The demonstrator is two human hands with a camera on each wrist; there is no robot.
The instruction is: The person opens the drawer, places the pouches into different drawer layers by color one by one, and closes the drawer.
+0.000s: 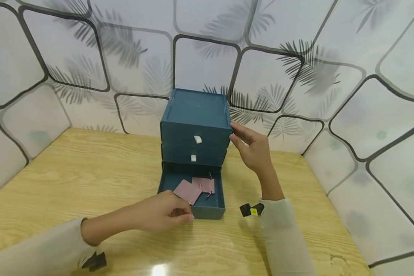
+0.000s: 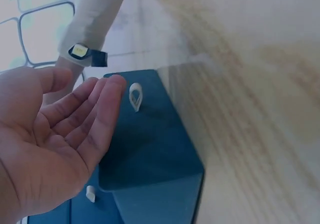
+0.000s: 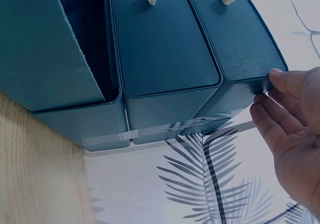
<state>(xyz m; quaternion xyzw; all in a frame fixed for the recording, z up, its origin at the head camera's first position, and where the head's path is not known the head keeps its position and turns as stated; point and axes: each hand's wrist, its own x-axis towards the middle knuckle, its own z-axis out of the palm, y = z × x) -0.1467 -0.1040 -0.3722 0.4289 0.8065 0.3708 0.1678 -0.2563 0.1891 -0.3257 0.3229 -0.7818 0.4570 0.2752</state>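
A dark blue cabinet (image 1: 198,109) with three stacked drawers stands on the table. Its bottom drawer (image 1: 207,213) is pulled out, and pink pouches (image 1: 189,191) with drawstrings lie inside. My left hand (image 1: 162,212) is at the left part of this drawer's front, its fingers loosely bent and holding nothing. In the left wrist view the white pull loop (image 2: 136,97) sticks out free beside the fingertips. With straight fingers and thumb, my right hand (image 1: 253,147) touches the cabinet's upper right front edge. The right wrist view shows the thumb at the top drawer's corner (image 3: 240,54).
The two upper drawers are closed, with white pull tabs (image 1: 197,139) on their fronts. A wall covering with leaf and line patterns (image 1: 207,61) rises behind and at both sides of the wooden table (image 1: 100,165). Each sleeve carries a black wrist camera (image 1: 252,210).
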